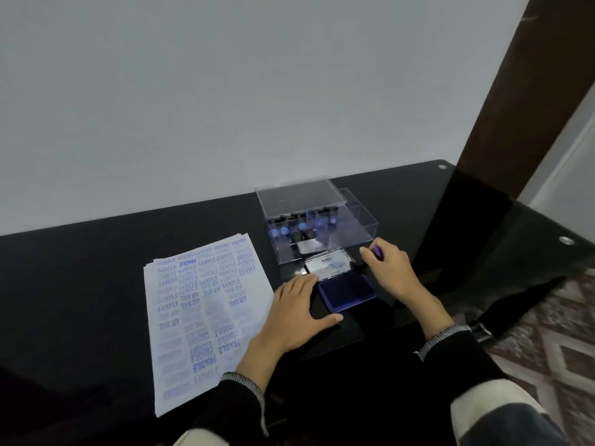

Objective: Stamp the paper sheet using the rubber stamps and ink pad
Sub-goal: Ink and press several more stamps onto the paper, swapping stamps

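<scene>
A stack of paper sheets (206, 317) lies on the left part of the black glass table (80, 284), its long side running away from the person. The top sheet is crowded with blue stamp prints reading SAMPLE, AIR MAIL and FRAGILE, some sharp and some faint.

Just right of the paper, the left hand (299, 313) rests palm down on the table, fingers straight and spread, holding nothing. Its fingertips reach the left edge of the ink pad (347, 291), and the thumb points toward the pad's near corner. The pad sits open: the dark blue inked surface faces up, and its silver lid (328, 263) is folded back behind it, toward the wall.

Behind the pad stands a clear plastic box (315, 226) with a clear lid on top. Several rubber stamps (301, 228) with black handles and blue ends lie inside it, seen through the front wall.

Right of the pad, the right hand (391, 268) curls its fingers round a small purple stamp (377, 252), only the end of which shows past the fingers. The hand hovers beside the box's near right corner, close to the pad's lid. Both wrists wear dark sleeves with grey knit cuffs.
</scene>
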{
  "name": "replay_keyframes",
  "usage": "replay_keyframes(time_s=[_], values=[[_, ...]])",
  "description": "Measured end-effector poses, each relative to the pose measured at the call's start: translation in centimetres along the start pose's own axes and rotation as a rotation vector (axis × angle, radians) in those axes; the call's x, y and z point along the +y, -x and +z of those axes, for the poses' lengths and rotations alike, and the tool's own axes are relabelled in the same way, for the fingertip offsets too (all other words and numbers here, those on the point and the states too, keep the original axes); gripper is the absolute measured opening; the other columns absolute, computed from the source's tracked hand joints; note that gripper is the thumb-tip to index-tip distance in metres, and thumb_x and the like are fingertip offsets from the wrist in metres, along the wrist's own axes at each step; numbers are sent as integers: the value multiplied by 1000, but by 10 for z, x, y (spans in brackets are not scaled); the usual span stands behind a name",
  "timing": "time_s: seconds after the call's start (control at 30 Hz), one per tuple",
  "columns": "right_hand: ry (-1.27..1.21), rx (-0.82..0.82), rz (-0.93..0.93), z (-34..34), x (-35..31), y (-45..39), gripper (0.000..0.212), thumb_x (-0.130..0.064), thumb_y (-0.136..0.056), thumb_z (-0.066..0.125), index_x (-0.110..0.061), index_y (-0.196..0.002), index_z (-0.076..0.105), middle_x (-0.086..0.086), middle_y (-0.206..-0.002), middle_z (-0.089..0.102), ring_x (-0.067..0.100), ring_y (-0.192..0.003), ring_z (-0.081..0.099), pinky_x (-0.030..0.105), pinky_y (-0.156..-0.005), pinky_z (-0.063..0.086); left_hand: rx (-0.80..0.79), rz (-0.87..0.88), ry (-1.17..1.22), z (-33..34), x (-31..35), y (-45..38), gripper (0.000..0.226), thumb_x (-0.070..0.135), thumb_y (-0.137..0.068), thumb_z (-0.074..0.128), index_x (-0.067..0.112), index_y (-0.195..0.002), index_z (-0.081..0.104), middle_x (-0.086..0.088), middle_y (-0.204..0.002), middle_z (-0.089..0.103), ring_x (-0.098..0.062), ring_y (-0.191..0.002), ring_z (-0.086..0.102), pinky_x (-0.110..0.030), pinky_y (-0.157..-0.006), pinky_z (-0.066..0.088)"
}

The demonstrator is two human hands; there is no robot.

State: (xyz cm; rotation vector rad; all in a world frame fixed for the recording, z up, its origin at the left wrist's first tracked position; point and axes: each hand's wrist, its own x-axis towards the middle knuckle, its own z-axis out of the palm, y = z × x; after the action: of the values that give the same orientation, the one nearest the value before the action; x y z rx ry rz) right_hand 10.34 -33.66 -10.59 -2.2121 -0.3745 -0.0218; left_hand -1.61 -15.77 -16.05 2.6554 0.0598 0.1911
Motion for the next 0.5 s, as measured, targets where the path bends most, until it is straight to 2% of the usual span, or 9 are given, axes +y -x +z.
replay_keyframes(time_s=[0.07, 0.13, 0.27, 0.5], values=[[84, -49, -33, 4, -3, 0, 35, -33, -90, 55, -15, -66, 36, 3, -60, 45, 20, -60, 39, 35, -59, 37, 39, 0, -28, 6, -2, 1, 90, 75, -80, 50, 27, -150, 24, 12, -156, 24, -8, -144, 15, -27, -116, 5], [192, -104, -68, 9, -9, -1, 33, -34, -90, 51, -16, -68, 34, 4, -62, 46, 25, -62, 41, 36, -58, 35, 70, 6, -23, 8, -3, 3, 88, 75, -80, 49, 28, -150, 24, 13, -156, 24, -6, -143, 17, -26, -117, 3], [380, -157, -126, 19, -16, 0, 24, -33, -92, 46, -13, -80, 41, 4, -66, 52, 31, -66, 48, 35, -57, 32, 94, 9, -13, 8, -3, 3, 82, 72, -83, 49, 29, -149, 28, 15, -155, 27, -4, -141, 22, -26, -118, 4], [436, -163, -148, 34, -14, 3, 21, -31, -93, 44, -17, -80, 36, 3, -69, 55, 29, -66, 52, 37, -59, 38, 98, 15, -1, 8, -3, 3, 78, 68, -86, 48, 28, -150, 28, 13, -155, 28, -5, -141, 22, -26, -118, 2]])
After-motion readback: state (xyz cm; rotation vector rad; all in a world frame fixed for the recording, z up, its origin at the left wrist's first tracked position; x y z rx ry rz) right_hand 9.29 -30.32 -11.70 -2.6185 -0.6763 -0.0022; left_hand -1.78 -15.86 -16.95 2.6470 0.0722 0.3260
